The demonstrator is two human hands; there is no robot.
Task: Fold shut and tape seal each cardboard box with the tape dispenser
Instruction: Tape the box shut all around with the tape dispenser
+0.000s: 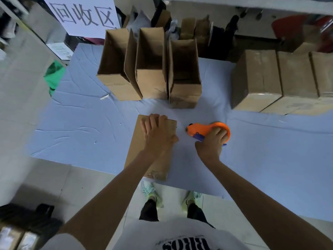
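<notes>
A closed cardboard box (137,141) stands on the blue cloth (81,127) just in front of me. My left hand (158,132) presses flat on its top, fingers reaching to the far edge. To its right lies the orange tape dispenser (200,129) with a blue part near the handle. My right hand (211,141) grips it through the ring, nose pointing left toward the box. The dispenser is apart from the box.
Three open cardboard boxes (151,64) stand in a row at the back centre. Closed boxes (259,78) sit side by side at the right. A white sign (82,15) stands at the back left. A green object (54,76) lies off the cloth's left edge.
</notes>
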